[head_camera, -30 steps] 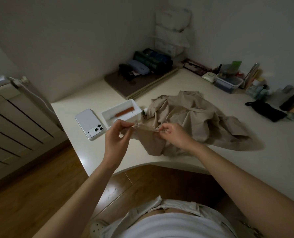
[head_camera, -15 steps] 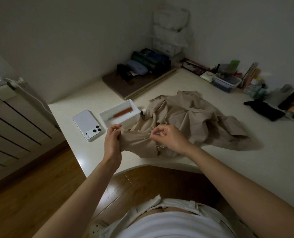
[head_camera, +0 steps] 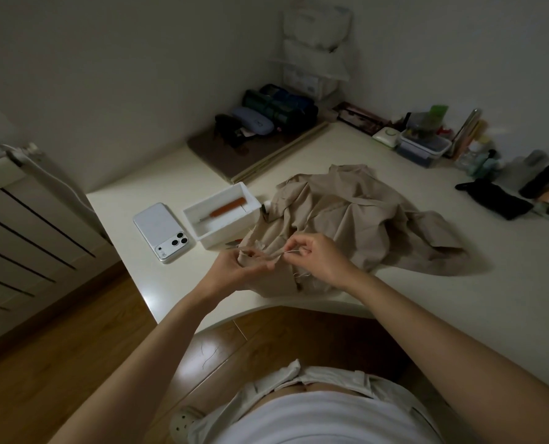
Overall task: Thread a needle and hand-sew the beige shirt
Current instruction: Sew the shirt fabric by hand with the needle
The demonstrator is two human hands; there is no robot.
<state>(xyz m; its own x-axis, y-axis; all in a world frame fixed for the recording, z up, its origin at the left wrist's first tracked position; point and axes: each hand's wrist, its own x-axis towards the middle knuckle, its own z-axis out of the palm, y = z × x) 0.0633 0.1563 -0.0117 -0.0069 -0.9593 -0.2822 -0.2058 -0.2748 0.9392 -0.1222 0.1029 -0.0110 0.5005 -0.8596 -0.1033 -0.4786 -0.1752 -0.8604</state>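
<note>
The beige shirt [head_camera: 346, 216] lies crumpled on the white desk [head_camera: 458, 309], its near edge hanging over the desk's front. My left hand [head_camera: 234, 270] pinches a fold of that near edge. My right hand [head_camera: 318, 256] sits just to the right of it, fingers pinched on a thin needle [head_camera: 290, 251] that points left into the fold. A pale thread [head_camera: 300, 274] trails below the right hand.
A white tray [head_camera: 221, 216] holding an orange-handled tool [head_camera: 226, 207] stands left of the shirt, with a white phone [head_camera: 161, 231] beside it. Boxes, bottles and dark cloth crowd the desk's back and right. A radiator [head_camera: 26, 225] stands at left.
My left hand turned palm-up and shifted right along the shirt edge. My right hand stayed close to it, still pinching the needle at the fold.
</note>
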